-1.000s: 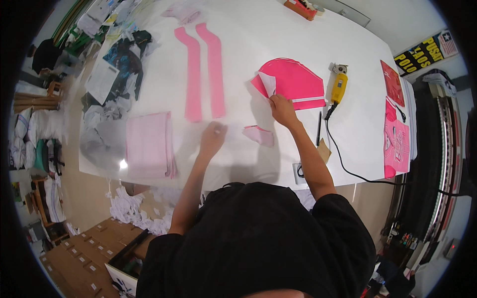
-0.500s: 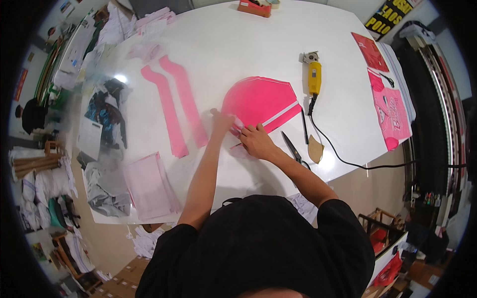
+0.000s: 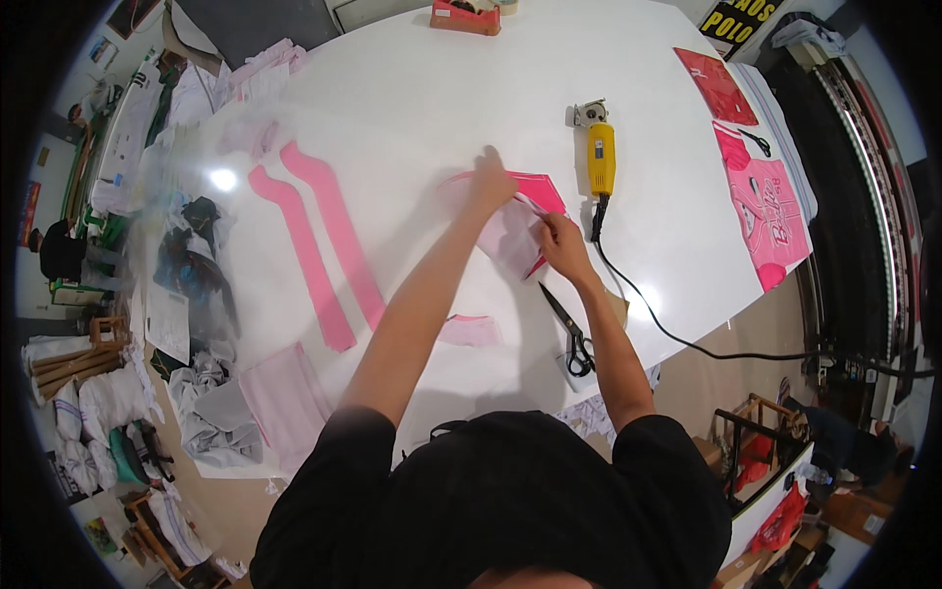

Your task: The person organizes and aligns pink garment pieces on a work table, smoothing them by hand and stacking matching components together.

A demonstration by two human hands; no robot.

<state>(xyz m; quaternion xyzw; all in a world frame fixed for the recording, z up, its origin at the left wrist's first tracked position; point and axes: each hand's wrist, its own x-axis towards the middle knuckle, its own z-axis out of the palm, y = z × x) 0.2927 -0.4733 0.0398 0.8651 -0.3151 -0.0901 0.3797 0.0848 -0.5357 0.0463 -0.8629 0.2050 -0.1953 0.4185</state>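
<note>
My left hand (image 3: 491,182) is blurred over the upper left part of a pink fabric piece (image 3: 530,185); I cannot tell its grip. My right hand (image 3: 564,240) pinches the piece's right side, which is folded over and shows a pale underside (image 3: 505,240). A yellow electric cutter (image 3: 601,157) lies to the right, corded, and black scissors (image 3: 579,348) lie below my right hand. Two long curved pink strips (image 3: 292,231) lie to the left, and a small pale pink piece (image 3: 473,329) lies between my forearms.
A stack of pale pink fabric (image 3: 280,398) and a heap of dark and grey fabric (image 3: 201,265) occupy the left. A red box (image 3: 466,18) sits at the back, pink printed garments (image 3: 765,211) at the right. Another person (image 3: 61,250) is at the far left.
Both hands have moved up with the pink piece, my left one furthest. The piece is now folded over to show much more of its pale side. The view has shifted.
</note>
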